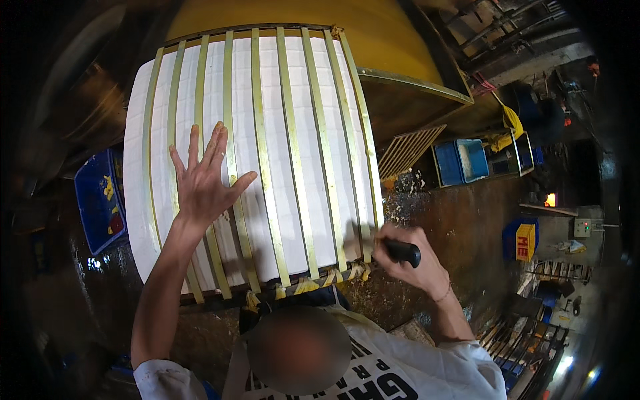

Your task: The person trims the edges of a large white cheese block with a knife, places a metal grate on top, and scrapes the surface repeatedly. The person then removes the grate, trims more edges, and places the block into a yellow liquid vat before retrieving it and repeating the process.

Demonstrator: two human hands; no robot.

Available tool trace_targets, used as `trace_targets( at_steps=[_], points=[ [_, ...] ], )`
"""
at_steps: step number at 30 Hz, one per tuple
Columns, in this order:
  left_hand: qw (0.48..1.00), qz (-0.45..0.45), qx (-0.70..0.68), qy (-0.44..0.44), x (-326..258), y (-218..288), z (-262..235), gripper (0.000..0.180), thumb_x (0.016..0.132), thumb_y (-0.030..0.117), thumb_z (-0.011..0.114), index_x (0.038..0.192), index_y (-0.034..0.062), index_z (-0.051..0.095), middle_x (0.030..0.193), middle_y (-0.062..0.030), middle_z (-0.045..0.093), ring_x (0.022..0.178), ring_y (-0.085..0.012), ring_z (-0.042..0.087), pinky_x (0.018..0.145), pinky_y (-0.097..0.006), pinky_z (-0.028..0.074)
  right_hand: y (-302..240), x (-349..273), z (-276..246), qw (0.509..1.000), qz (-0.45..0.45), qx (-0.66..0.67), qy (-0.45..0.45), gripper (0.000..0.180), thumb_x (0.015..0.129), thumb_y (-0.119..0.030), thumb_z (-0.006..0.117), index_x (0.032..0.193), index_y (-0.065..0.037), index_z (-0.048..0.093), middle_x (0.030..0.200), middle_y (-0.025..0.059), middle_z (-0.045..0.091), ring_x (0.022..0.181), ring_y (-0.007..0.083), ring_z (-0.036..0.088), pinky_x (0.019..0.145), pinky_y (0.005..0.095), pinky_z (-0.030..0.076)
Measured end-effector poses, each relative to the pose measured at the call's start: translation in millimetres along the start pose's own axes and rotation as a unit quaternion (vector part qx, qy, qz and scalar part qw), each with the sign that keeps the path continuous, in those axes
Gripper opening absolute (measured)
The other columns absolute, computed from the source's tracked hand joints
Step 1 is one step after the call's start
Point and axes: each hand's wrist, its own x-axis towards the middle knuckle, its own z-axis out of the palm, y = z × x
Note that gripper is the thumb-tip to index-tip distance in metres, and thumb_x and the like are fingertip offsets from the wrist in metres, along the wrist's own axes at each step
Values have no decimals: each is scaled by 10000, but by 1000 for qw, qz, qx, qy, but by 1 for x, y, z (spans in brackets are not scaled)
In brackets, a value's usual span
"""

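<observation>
A broad white slab [241,87] with faint grid lines, looking like tofu, lies before me. Over it rests a rack of long, parallel yellowish wooden slats [291,137]. My left hand [204,179] lies palm down with fingers spread on the slats and slab, left of the middle. By the rack's near right corner, my right hand [417,261] is closed round a black-handled tool [403,253]. The handle looks like a knife's; its working end is blurred and mostly hidden by the hand.
A blue crate [100,200] with yellow scraps stands at the left. Beyond the slab is a yellowish panel [267,12]. To the right are a slatted wooden rack [410,153], a blue tub [451,164] and a yellow crate [526,242]. The brown floor [460,220] looks wet.
</observation>
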Motion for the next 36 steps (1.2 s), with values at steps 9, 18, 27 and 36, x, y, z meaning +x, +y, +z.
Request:
trace_targets(
  at_steps=[9, 18, 27, 36],
  points=[
    [994, -66, -10, -88, 5, 2, -12, 975, 798, 578, 712, 1510, 30, 333, 1576, -114, 340, 1487, -407, 161, 1120, -721, 40, -24, 89, -36, 973, -76, 107, 191, 159, 875, -158, 634, 865, 1, 625, 630, 54, 534, 613, 68, 500, 557, 270, 433],
    [993, -58, -50, -86, 11, 9, -18, 986, 731, 650, 714, 1477, 78, 415, 1583, -36, 326, 1493, -376, 151, 1134, -721, 38, 5, 392, -42, 932, -231, -79, 267, 219, 861, -222, 656, 858, -3, 639, 676, 216, 615, 581, 380, 555, 602, 396, 493],
    [995, -59, -51, -58, 1, -11, -14, 953, 769, 665, 674, 1483, 90, 414, 1595, -13, 300, 1485, -362, 146, 1125, -732, 69, -17, 140, 7, 996, -90, 7, -8, 145, 817, -168, 680, 804, -40, 612, 693, 120, 658, 611, 247, 675, 606, 362, 540],
    [991, -58, 22, -121, 3, -12, -20, 970, 843, 800, 419, 1518, 106, 366, 1618, -5, 247, 1487, -374, 118, 1115, -741, 92, -87, 170, -10, 959, -255, 49, 110, 172, 876, -167, 671, 822, -14, 616, 592, 94, 525, 508, 148, 533, 525, 300, 455]
  ],
)
